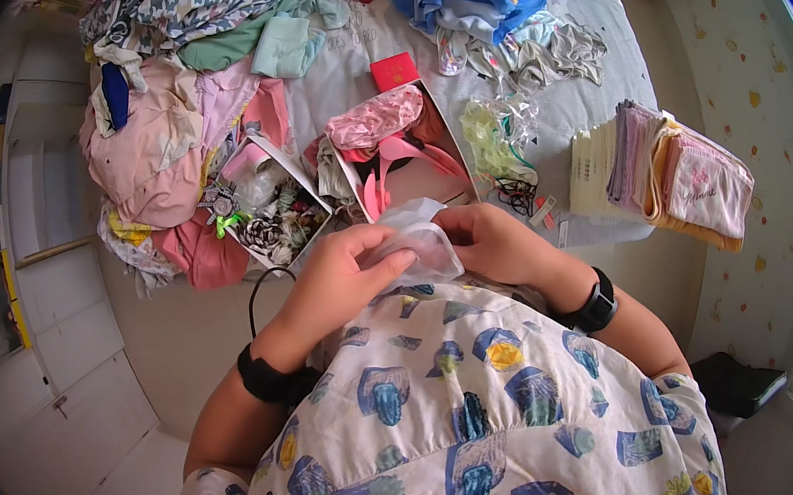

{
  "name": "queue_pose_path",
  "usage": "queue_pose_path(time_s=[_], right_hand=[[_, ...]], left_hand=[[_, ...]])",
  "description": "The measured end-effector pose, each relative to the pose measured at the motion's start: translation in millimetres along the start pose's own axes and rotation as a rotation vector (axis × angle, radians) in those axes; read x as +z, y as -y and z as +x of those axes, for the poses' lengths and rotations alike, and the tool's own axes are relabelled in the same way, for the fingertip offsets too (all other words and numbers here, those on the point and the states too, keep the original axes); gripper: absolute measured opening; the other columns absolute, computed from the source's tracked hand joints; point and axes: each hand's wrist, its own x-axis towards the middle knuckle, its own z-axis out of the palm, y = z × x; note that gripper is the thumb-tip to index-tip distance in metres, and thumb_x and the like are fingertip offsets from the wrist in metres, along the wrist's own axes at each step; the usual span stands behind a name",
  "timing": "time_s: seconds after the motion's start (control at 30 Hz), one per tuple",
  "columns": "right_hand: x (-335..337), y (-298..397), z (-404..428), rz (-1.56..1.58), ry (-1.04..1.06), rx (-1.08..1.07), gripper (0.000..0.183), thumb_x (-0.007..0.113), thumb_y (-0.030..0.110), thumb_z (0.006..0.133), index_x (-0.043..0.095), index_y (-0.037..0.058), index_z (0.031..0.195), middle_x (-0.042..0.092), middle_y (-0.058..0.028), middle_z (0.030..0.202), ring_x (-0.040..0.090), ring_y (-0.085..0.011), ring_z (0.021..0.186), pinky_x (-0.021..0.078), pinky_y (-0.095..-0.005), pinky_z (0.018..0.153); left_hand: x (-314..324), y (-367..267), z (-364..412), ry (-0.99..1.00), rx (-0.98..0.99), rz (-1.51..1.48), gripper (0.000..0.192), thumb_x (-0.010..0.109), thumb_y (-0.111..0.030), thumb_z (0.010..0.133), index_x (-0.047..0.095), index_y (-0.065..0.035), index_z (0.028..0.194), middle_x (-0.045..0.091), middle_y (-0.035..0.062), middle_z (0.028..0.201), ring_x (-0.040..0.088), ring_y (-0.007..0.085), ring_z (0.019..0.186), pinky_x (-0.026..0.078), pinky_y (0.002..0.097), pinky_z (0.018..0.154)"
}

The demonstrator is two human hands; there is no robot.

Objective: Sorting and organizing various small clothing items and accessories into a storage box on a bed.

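Between my two hands is a translucent white plastic bag (pixel 421 239), its mouth part-way open and turned toward me. My left hand (pixel 347 279) pinches one side with thumb and fingers. My right hand (pixel 491 241) grips the opposite edge, its fingertips partly hidden behind the film. Just beyond the bag lies an open white box (pixel 450 123) holding pink plastic utensils (pixel 409 153) and a crinkled pink pouch (pixel 376 119). Left of it, a smaller white box (pixel 316 199) contains hair ties (pixel 271 231) and a pink roll (pixel 245 161).
Heaped clothes (pixel 148 140) cover the bed's left side. Folded towels (pixel 709 183) rest on a white plastic basket (pixel 591 168) at the right. Crumpled clear bags (pixel 502 130), a black cord (pixel 516 196) and a red box (pixel 393 72) lie on the grey bedsheet (pixel 584 17).
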Motion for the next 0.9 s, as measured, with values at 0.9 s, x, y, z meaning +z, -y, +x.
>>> queue_pose_path(time_s=[0.9], right_hand=[[9, -2, -5, 0.595, -0.052, 0.102, 0.023, 0.061, 0.018, 0.094, 0.065, 0.0021, 0.109, 0.065, 0.0056, 0.087, 0.052, 0.0017, 0.066, 0.0391, -0.0171, 0.054]], left_hand=[[10, -35, 4, -0.23, 0.33, 0.428, 0.013, 0.073, -0.007, 0.079, 0.068, -0.0052, 0.091, 0.067, 0.0088, 0.085, 0.064, 0.0211, 0.069, 0.051, 0.0293, 0.063]])
